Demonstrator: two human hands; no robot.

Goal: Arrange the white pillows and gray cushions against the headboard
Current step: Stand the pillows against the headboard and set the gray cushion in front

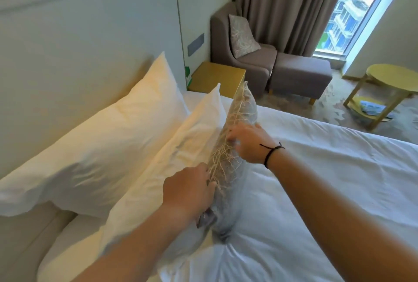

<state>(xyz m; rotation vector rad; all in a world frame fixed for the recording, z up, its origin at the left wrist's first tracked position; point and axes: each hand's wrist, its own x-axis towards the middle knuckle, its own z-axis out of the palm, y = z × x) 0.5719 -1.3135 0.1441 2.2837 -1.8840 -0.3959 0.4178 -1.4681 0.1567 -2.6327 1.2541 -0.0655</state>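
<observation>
Item: gray cushion [235, 136], upright on edge, long axis near-to-far, which we grasp with left hand [187, 187] near and right hand [245, 141] far, white pillow [181, 145] touching its left.

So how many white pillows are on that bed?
2: the back pillow leans on the headboard; the front pillow stands before it. Others may be hidden.

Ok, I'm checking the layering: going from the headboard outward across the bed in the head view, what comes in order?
Headboard → back white pillow → front white pillow → gray cushion, gripped by left hand and right hand → bare sheet.
</observation>
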